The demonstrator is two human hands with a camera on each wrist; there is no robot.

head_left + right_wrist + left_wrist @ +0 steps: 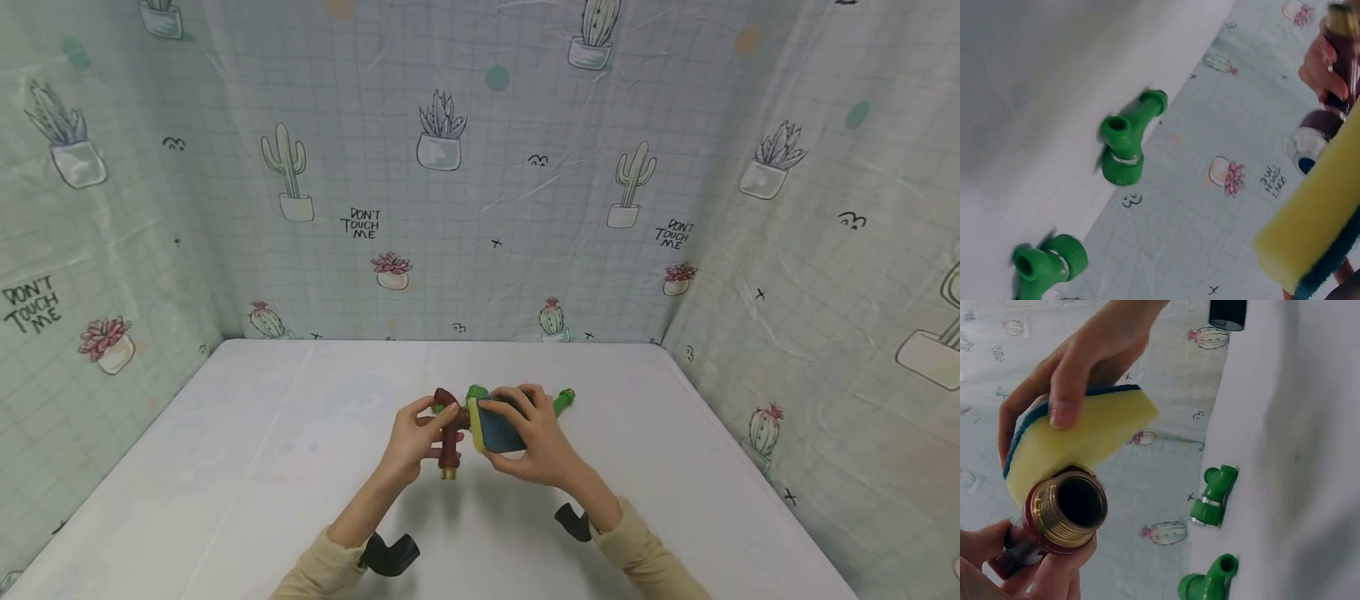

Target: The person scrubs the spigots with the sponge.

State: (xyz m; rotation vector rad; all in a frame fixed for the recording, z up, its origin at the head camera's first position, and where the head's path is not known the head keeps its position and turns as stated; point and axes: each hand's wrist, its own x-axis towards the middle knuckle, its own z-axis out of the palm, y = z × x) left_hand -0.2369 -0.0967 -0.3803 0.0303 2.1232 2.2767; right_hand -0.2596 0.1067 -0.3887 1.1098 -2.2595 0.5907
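My left hand grips a dark red tap-like fitting, its brass threaded end pointing down in the head view. That threaded mouth faces the camera in the left wrist view. A sponge, yellow with a dark blue scouring layer, is held between the thumb and fingers of my right hand. The sponge's yellow face lies right at the fitting's side, overlapping it in the left wrist view. In the right wrist view the sponge hides part of the fitting.
Two green plastic taps lie on the white table beyond my hands; one green tap shows behind my right hand. A printed cactus curtain stands round the table. Black wrist mounts stick out at both wrists.
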